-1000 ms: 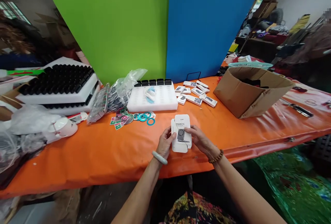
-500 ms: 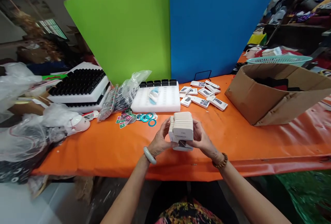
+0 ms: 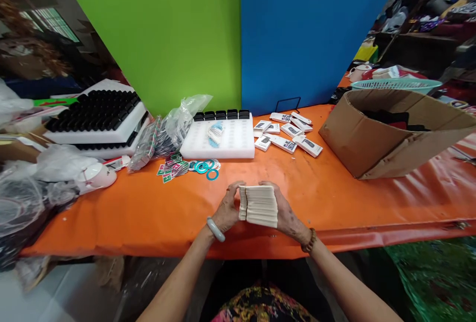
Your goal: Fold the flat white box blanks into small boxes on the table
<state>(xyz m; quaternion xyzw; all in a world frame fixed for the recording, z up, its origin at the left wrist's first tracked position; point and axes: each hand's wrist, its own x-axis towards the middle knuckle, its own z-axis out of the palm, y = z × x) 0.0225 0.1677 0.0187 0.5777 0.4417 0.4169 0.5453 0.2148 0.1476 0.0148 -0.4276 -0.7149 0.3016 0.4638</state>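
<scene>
Both my hands grip a stack of several flat white cartons, held on edge just above the orange table near its front edge. My left hand presses the stack's left side, fingers curled over its top. On the opposite side, my right hand clasps the stack. Only the cartons' white edges face me.
A white foam tray with a few black pieces sits behind, with teal rings and stickers in front of it. Several small white boxes lie to its right. An open cardboard box stands at right, black-filled trays and plastic bags at left.
The stack has been tipped from face-up to on edge, so its printed face no longer shows, and lowered toward the table's front edge. Both hands stay on it.
</scene>
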